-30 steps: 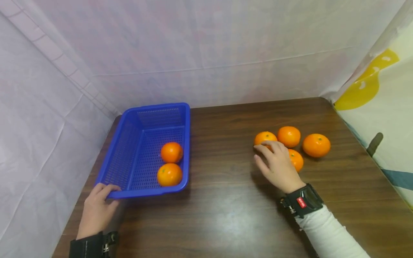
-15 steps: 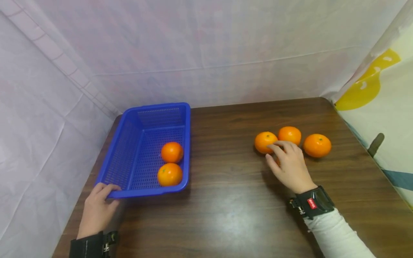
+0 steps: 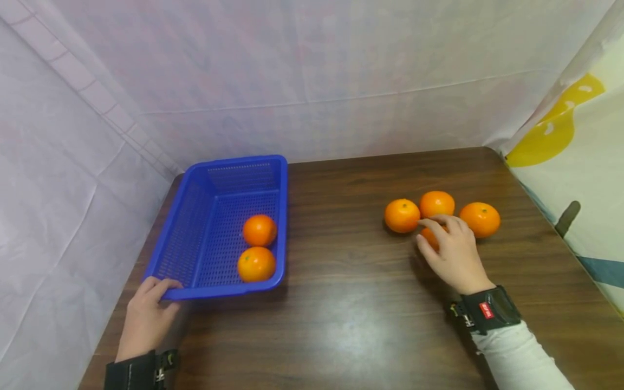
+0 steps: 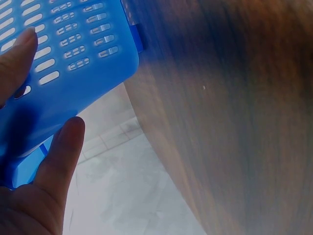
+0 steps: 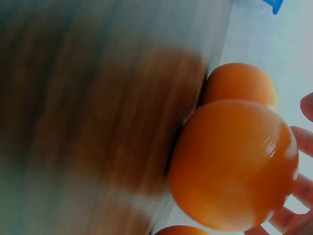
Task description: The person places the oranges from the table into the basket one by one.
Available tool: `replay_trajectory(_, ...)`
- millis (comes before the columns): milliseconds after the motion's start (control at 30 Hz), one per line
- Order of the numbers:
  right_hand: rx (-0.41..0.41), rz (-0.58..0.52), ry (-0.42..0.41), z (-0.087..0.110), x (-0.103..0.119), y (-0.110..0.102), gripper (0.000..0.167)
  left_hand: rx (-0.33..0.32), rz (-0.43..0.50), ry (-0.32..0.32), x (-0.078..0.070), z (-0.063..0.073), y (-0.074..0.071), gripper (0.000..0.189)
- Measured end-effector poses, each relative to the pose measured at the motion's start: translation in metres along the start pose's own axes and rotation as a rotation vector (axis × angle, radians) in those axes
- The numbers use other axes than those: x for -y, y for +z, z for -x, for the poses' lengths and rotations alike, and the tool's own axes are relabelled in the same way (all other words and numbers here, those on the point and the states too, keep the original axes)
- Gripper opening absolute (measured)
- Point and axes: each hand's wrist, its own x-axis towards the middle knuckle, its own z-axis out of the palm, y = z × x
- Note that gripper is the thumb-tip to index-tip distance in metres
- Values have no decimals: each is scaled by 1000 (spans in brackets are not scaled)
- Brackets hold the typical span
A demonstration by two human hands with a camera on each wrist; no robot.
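Observation:
My left hand (image 3: 148, 319) grips the near left corner of a blue perforated plastic basket (image 3: 214, 292), fingers over the rim and thumb outside. Inside it, against the right wall, lie two oranges (image 3: 259, 231). On the right of the table my right hand (image 3: 455, 254) is over the nearest orange (image 3: 430, 238) of a small cluster, hiding much of it. Its fingers are spread and gently bent. The right wrist view shows a large orange (image 5: 234, 166) on the tabletop, with fingertips (image 5: 304, 139) right at its side and the thumb apart.
Around the right hand are a left orange (image 3: 402, 215), a back orange (image 3: 437, 204) and a right orange (image 3: 480, 219). The dark wooden table (image 3: 331, 260) runs between basket and fruit. White cloth (image 3: 312, 81) hangs behind the back edge.
My right hand has moved right, from beside the left orange to over the nearest one, uncovering the left orange. The left hand and basket have stayed put.

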Motion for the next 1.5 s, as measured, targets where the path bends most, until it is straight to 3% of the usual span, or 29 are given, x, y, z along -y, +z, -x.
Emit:
replay_trajectory(367, 46, -18, 52, 3, -5, -1, 37, 24, -10, -17, -1, 2, 0, 33)
replay_trajectory(667, 206, -13, 114, 3, -6, -2, 47, 29, -18, -36, -2, 3, -1, 31)
replay_trajectory(800, 239, -11, 119, 4, -7, -1, 51, 42, -27, -50, -3, 3, -1, 29)
replay_trajectory(1100, 358, -8, 168, 4, -9, -3, 62, 4, -6, -11, 0, 3, 0, 33)
replay_trajectory(1500, 377, -4, 184, 3, -11, -3, 63, 2, 6, 8, 0, 0, 0, 34)
